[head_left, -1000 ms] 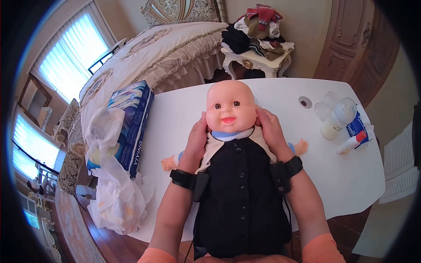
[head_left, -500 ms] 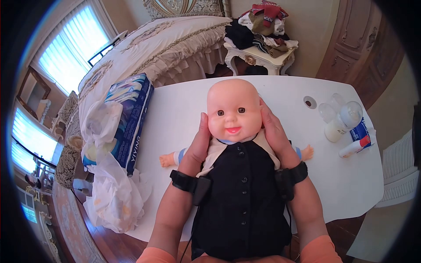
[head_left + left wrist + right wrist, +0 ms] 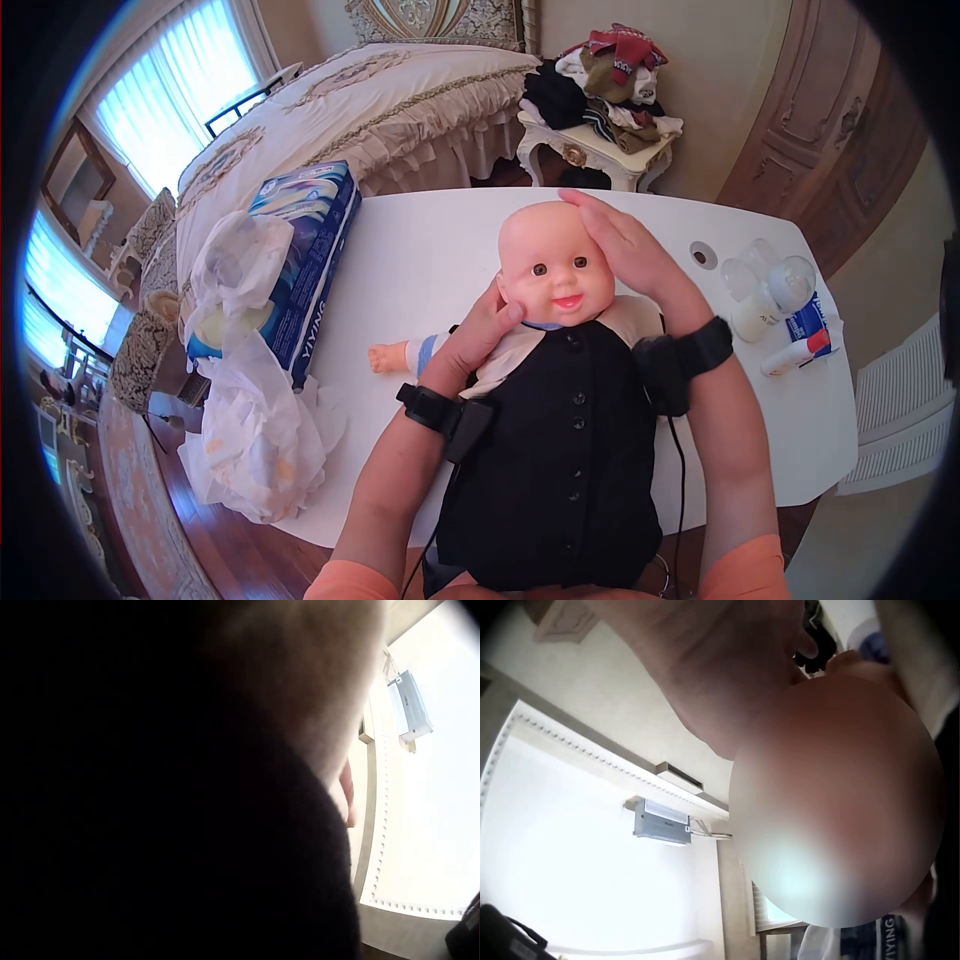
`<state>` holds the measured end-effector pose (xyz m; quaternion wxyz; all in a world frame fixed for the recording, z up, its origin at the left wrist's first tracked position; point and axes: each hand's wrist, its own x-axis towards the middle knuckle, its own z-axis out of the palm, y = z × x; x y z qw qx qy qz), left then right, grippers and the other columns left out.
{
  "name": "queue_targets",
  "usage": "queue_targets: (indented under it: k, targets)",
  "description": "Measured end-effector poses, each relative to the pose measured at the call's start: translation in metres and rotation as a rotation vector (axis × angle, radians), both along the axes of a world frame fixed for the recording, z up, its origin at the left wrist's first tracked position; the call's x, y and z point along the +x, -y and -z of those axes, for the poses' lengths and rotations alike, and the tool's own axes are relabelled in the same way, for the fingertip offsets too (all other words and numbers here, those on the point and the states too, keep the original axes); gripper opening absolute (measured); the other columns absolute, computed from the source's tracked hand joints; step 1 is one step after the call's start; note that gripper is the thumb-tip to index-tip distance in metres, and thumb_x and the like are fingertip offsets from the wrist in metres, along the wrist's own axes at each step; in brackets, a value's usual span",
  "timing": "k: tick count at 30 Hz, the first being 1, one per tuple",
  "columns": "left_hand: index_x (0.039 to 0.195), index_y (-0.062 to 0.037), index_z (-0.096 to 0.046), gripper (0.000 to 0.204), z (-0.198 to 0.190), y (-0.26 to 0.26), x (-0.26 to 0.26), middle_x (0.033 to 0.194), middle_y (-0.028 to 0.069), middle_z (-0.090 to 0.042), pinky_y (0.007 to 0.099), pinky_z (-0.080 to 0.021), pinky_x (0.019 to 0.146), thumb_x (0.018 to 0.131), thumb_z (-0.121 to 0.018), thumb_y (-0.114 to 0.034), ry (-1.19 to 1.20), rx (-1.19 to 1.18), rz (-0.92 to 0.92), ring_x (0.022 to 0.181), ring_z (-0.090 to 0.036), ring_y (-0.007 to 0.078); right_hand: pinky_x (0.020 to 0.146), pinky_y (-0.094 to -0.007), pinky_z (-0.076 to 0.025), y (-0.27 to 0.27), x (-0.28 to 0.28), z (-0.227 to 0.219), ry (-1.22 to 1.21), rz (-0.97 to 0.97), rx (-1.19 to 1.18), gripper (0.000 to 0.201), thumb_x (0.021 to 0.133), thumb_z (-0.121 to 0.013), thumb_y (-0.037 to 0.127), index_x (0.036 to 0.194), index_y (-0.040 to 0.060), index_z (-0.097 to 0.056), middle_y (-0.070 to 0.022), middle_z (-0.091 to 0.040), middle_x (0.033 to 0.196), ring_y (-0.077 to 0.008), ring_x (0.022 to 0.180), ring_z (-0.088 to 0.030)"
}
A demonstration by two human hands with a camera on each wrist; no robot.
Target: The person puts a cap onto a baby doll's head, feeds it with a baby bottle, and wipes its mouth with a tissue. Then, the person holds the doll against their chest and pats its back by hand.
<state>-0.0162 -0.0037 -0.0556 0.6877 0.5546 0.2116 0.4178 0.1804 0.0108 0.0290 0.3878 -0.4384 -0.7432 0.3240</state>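
Note:
A bald baby doll (image 3: 550, 262) with a smiling face lies on its back, its head tilted a little. It wears a dark button-front vest (image 3: 548, 440) with cream sleeves. My left hand (image 3: 480, 332) holds the head low at the cheek and neck, thumb on the cheek, fingers hidden behind it. Along the other side of the head, my right hand (image 3: 632, 250) rests with straight fingers reaching the crown. In the right wrist view the doll's head (image 3: 836, 802) is a blurred round shape below the hand (image 3: 712, 667). Dark cloth (image 3: 172, 847) fills most of the left wrist view.
The white table (image 3: 400, 240) carries a blue diaper pack (image 3: 318, 270) and crumpled white plastic (image 3: 255, 440) at left. At right are a baby bottle (image 3: 752, 318), a red-capped tube (image 3: 795, 354) and a blue packet (image 3: 808, 318). Clothes (image 3: 605, 80) lie piled on a side table behind.
My right hand has slid up from the cheek to the side and crown of the doll's head. The left hand has shifted lower on the cheek, and the head now tilts.

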Motion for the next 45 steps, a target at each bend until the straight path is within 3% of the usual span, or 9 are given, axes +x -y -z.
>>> queue_targets:
  k: [1, 3, 6, 10, 13, 15, 22, 33, 45]
  targets:
    - [0.13, 0.0004, -0.021, 0.096, 0.001, -0.001, 0.0, 0.127, 0.0111, -0.036, 0.0307, -0.029, 0.097, 0.064, -0.066, -0.054, -0.009, 0.008, -0.007, 0.116, -0.036, 0.0197, 0.098, -0.0275, -0.027, -0.007, -0.003, -0.002, 0.006, -0.002, 0.003, 0.04, 0.091, -0.033, 0.024, 0.121, -0.0003, -0.043, -0.0123, -0.045, 0.123, -0.0217, 0.116, -0.04]
    - [0.131, -0.0002, -0.02, 0.097, 0.003, -0.002, 0.003, 0.126, 0.011, -0.036, 0.0304, -0.03, 0.096, 0.064, -0.068, -0.052, -0.015, 0.015, -0.012, 0.115, -0.037, 0.0198, 0.098, -0.035, -0.028, -0.019, -0.01, -0.001, 0.75, 0.025, 0.508, 0.036, 0.084, -0.042, 0.021, 0.115, 0.007, -0.05, -0.0102, -0.05, 0.116, -0.0238, 0.113, -0.042]
    - [0.133, -0.0037, -0.017, 0.096, 0.005, -0.001, 0.006, 0.128, 0.0114, -0.035, 0.0315, -0.028, 0.097, 0.064, -0.072, -0.042, -0.171, 0.019, 0.007, 0.117, -0.035, 0.0207, 0.089, -0.046, -0.035, 0.003, -0.046, 0.004, 0.966, 0.103, 0.742, 0.03, 0.07, -0.052, 0.023, 0.095, 0.0106, -0.062, -0.009, -0.059, 0.097, -0.0241, 0.107, -0.046]
    - [0.134, -0.0051, -0.016, 0.094, 0.003, -0.003, 0.004, 0.122, 0.014, -0.04, 0.0301, -0.03, 0.094, 0.066, -0.072, -0.04, -0.155, 0.055, -0.019, 0.111, -0.04, 0.0207, 0.087, -0.0518, -0.034, -0.007, -0.055, 0.005, 1.229, 0.017, 0.48, 0.026, 0.068, -0.054, 0.023, 0.088, 0.0119, -0.065, -0.0083, -0.059, 0.094, -0.0249, 0.105, -0.049]
    - [0.134, -0.0063, -0.016, 0.093, 0.004, -0.004, 0.004, 0.113, 0.0164, -0.047, 0.0282, -0.034, 0.09, 0.067, -0.071, -0.038, -0.297, 0.017, -0.012, 0.104, -0.046, 0.0192, 0.088, -0.0444, -0.036, -0.029, -0.012, 0.017, 1.082, 0.118, 0.375, 0.026, 0.072, -0.052, 0.024, 0.088, 0.0081, -0.065, -0.0083, -0.059, 0.098, -0.0271, 0.101, -0.052]
    - [0.133, -0.0059, -0.019, 0.093, 0.008, -0.007, 0.007, 0.097, 0.0139, -0.054, 0.0254, -0.037, 0.082, 0.065, -0.072, -0.04, -0.288, 0.042, -0.055, 0.089, -0.051, 0.0151, 0.088, -0.0351, -0.037, -0.036, 0.011, 0.021, 0.243, 0.212, -0.228, 0.032, 0.081, -0.046, 0.027, 0.096, 0.003, -0.061, -0.0118, -0.058, 0.105, -0.0284, 0.099, -0.053]
    - [0.134, -0.0076, -0.019, 0.07, 0.005, -0.007, 0.004, 0.11, 0.0164, -0.05, 0.0263, -0.035, 0.089, 0.082, -0.054, -0.038, -0.325, -0.048, -0.01, 0.103, -0.047, 0.0175, 0.087, -0.0295, -0.037, -0.005, 0.018, 0.087, -0.401, 0.489, -0.158, 0.047, 0.09, -0.032, 0.035, 0.11, -0.005, -0.048, -0.018, -0.054, 0.108, -0.0238, 0.1, -0.051]
    - [0.133, 0.0017, -0.015, 0.082, 0.01, -0.014, 0.021, 0.128, 0.0232, -0.032, 0.029, -0.032, 0.094, 0.08, -0.051, -0.05, -0.342, 0.138, -0.135, 0.118, -0.036, 0.0248, 0.088, -0.0381, -0.038, 0.063, -0.019, 0.08, 0.184, 0.642, 0.065, 0.07, 0.086, -0.033, 0.049, 0.122, -0.0116, -0.03, -0.0297, -0.042, 0.116, -0.0392, 0.107, -0.045]
    - [0.129, 0.0049, -0.022, 0.072, 0.018, -0.024, 0.026, 0.12, 0.0208, -0.043, 0.0293, -0.031, 0.094, 0.086, -0.034, -0.052, -0.41, 0.271, -0.269, 0.111, -0.043, 0.0244, 0.083, -0.0375, -0.041, 0.042, -0.01, 0.089, -0.056, 0.774, 0.057, 0.053, 0.09, -0.027, 0.039, 0.113, -0.0027, -0.049, -0.0228, -0.056, 0.102, -0.0361, 0.097, -0.052]
